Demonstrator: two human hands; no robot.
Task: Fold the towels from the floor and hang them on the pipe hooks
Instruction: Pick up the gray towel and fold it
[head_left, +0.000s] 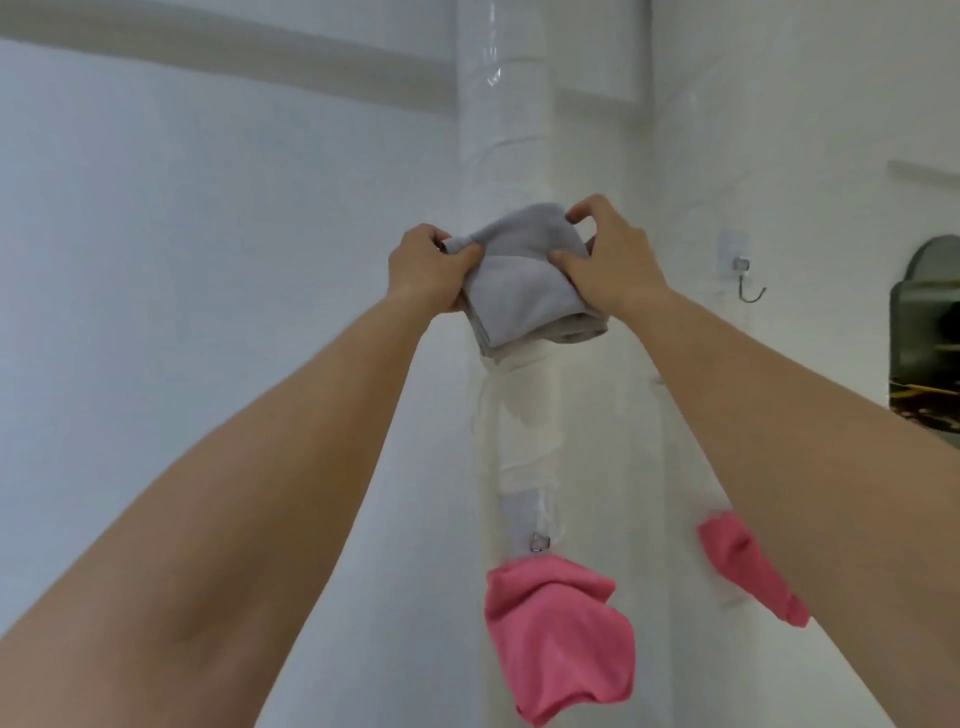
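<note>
Gripping from the left, the left hand (426, 265) has its fingers curled over the top left corner of the folded grey towel (524, 291), thumb pinching the cloth from the front. The towel sits between the two hands, held high against the white pipe (506, 130). Its folded edge runs roughly side to side and dips a little toward the right. Any hook behind it is hidden, so it cannot be told whether the cloth has caught. The right hand (608, 260) pinches the upper right corner, fingertips bent over the top fold and thumb lower on the face. Both hands are equally close, one at each end. Just below hangs a white towel (524, 415), and lower down a pink towel (561, 634). Further right, a bare hook (750, 291) stands well apart, nearer the right hand.
</note>
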